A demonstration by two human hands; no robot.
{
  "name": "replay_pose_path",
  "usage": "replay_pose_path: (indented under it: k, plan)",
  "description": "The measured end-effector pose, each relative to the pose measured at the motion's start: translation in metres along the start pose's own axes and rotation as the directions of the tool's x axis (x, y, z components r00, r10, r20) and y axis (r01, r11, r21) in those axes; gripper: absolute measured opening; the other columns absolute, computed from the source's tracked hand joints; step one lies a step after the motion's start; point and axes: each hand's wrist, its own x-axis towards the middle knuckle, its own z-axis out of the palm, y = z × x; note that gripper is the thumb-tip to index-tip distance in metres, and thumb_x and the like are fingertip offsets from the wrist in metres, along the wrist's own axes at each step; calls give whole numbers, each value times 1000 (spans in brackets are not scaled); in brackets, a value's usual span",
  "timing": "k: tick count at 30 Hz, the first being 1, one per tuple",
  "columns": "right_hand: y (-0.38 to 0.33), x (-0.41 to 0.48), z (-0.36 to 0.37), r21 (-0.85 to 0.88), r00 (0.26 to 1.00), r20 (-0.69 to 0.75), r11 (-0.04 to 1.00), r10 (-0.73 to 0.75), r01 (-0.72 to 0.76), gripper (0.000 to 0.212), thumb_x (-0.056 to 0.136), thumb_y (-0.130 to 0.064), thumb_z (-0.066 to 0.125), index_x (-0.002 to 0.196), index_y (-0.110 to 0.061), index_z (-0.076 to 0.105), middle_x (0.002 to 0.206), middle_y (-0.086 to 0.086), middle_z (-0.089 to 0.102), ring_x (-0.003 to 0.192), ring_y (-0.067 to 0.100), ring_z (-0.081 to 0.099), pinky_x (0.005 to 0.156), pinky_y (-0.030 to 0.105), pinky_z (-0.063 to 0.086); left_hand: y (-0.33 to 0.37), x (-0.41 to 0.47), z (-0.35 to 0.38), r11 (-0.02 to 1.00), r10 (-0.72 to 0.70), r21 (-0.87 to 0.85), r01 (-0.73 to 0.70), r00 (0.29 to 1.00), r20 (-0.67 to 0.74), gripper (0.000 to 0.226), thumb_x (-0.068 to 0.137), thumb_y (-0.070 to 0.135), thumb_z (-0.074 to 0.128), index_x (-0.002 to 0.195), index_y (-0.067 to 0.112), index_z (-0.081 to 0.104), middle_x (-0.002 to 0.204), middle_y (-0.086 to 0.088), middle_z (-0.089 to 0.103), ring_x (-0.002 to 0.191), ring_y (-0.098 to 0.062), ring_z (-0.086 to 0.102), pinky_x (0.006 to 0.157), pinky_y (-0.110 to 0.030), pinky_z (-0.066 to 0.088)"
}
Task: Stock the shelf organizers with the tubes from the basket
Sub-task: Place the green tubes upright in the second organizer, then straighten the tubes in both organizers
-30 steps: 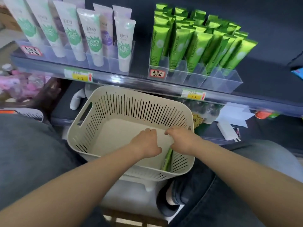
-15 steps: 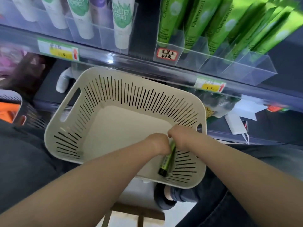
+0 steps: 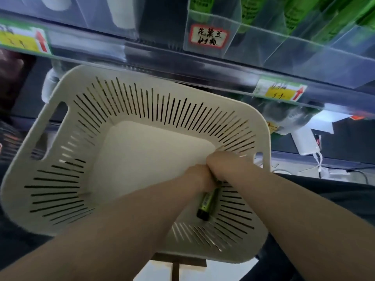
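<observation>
A cream slotted basket (image 3: 60, 151) sits in front of me below the shelf. Both hands are pressed together inside its right near corner. A green tube (image 3: 206, 203) with a dark cap pokes out below them, cap toward me. My left hand (image 3: 197, 178) and my right hand (image 3: 221, 166) are both closed around the tube's upper end, which they hide. Above, a clear shelf organizer (image 3: 263, 47) holds green tubes (image 3: 292, 15), with a red-framed handwritten label on its front. The rest of the basket floor looks bare.
A second clear organizer (image 3: 97, 21) with white tubes stands at the upper left. The shelf rail (image 3: 162, 65) carries yellow price tags with red arrows. A lower shelf with white items (image 3: 304, 142) lies to the right. My dark-trousered legs flank the basket.
My head has dropped closer, so the basket fills the view. The two hands have closed together on the green tube, and more of its capped end shows.
</observation>
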Motion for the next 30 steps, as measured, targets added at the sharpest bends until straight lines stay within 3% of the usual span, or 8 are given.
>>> replay_pose_path:
  k: [7, 10, 14, 18, 20, 24, 26, 30]
  plan:
    - [-2, 15, -3, 42, 997, 81, 999, -13, 10, 29, 89, -11, 58, 115, 0, 59, 121, 19, 57, 115, 35, 52, 102, 48, 40, -5, 11, 12, 997, -51, -58, 53, 998, 34, 37, 95, 32, 46, 121, 9, 57, 120, -15, 61, 108, -30, 59, 87, -34, 46]
    - [-1, 12, -7, 7, 993, 108, 999, -40, 40, 28, 89, -10, 58, 115, 1, 59, 94, 19, 57, 101, 30, 53, 101, 46, 41, -6, 14, 17, 990, -59, -125, 60, 998, 16, 31, 91, 32, 51, 113, 11, 60, 112, -12, 65, 100, -27, 63, 74, -29, 45]
    - [3, 14, -8, -25, 993, 90, 997, -77, 79, 21, 89, -8, 57, 70, -12, 50, 65, 7, 35, 60, 20, 35, 82, 36, 42, -9, 17, 17, 978, -56, -203, 53, 998, -9, 27, 90, 27, 52, 108, 9, 60, 109, -13, 64, 98, -28, 63, 71, -28, 44]
    - [3, 17, -7, -34, 992, 36, 992, -123, 124, 17, 89, -2, 56, 73, -9, 55, 63, 5, 32, 64, 20, 39, 85, 37, 43, -16, 14, 12, 973, -60, -225, 58, 998, 0, 25, 91, 20, 49, 105, 3, 59, 108, -16, 64, 98, -29, 62, 70, -28, 43]
    - [1, 18, -8, -21, 989, 35, 989, -143, 144, 6, 89, -2, 56, 91, -3, 62, 62, 5, 33, 73, 22, 43, 88, 37, 44, -20, 10, 9, 970, -65, -235, 67, 998, 15, 23, 87, 17, 53, 104, 3, 59, 105, -16, 65, 95, -29, 63, 68, -28, 45]
    - [2, 18, -8, 72, 989, -41, 987, -144, 147, 28, 90, -5, 55, 64, -12, 47, 64, 2, 37, 57, 13, 35, 49, 23, 30, -27, 5, 4, 929, -103, -350, 121, 992, 70, 17, 85, 14, 55, 88, -2, 62, 86, -17, 64, 93, -30, 64, 54, -20, 45]
    - [6, 18, -8, 141, 984, -125, 980, -124, 141, 9, 90, -8, 56, 84, -5, 61, 76, 5, 51, 72, 18, 51, 55, 23, 38, -31, 4, -1, 855, -135, -490, 169, 985, 103, 12, 85, 9, 56, 85, -2, 62, 79, -17, 60, 91, -34, 65, 52, -23, 50]
    - [10, 14, -10, 286, 958, -266, 941, -103, 180, 27, 89, -20, 60, 110, -4, 60, 109, 12, 61, 96, 23, 58, 72, 29, 45, -41, -7, -14, 728, -180, -661, 183, 981, 74, 19, 85, -1, 57, 101, -10, 62, 82, -19, 60, 83, -32, 63, 77, -41, 56]
